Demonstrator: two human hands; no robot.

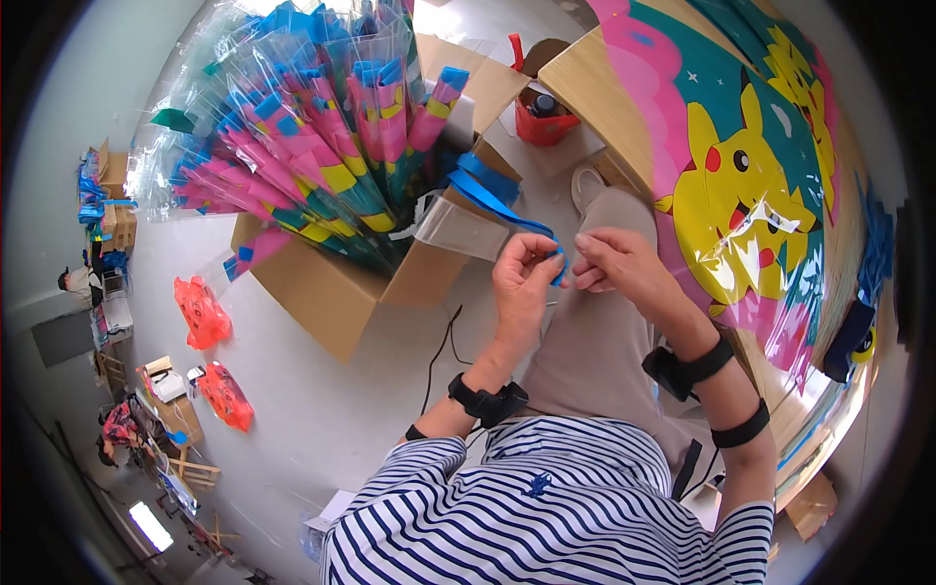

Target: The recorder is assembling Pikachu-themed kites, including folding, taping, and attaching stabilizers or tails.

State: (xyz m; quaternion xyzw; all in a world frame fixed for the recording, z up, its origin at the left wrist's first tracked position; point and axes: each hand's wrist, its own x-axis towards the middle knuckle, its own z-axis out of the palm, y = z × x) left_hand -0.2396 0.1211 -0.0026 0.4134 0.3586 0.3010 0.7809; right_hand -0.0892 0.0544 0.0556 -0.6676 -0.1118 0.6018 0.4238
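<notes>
Above my lap, my left hand (526, 281) pinches the end of a blue ribbon-like strip (499, 207) between thumb and fingers. The strip runs up and away toward the cardboard box, where a wider blue band (486, 178) hangs by the edge. Close to the left fingertips, my right hand (612, 259) is closed, thumb against the fingers; anything held in it is too small to make out. Left of my hands, the cardboard box (322, 307) is packed with rolled pink, blue, yellow and green sheets (327, 166) in clear plastic sleeves. A clear plastic flap (460, 230) hangs over its near edge.
To the right, a wooden table (600, 88) bears shiny sheets printed with a yellow cartoon figure (726, 185). A red bucket (544, 125) stands beyond my knee. Red plastic bags (202, 312) and a black cable (444, 346) lie on the floor to the left.
</notes>
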